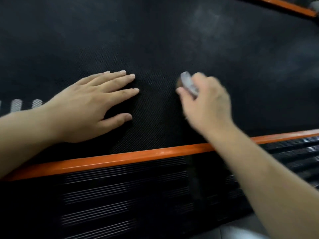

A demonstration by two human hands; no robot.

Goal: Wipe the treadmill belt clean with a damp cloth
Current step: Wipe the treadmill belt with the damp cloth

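Seen from the head camera, the motion-blurred right hand (207, 104) curls round a small pale cloth (189, 84), mostly hidden in its grip, on the black belt (155, 40), while the left hand (89, 107) lies flat nearby, fingers spread, its forearm cutting off white markings (16, 105), with an orange rail (120, 158) and ribbed deck (120, 195) nearer.

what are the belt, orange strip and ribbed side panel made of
The belt looks like matt black rubber, by its fine diamond texture. The orange strip is probably painted metal or hard plastic: smooth, with a glint. The ribbed side panel is likely moulded plastic or rubber; its ridges catch light.
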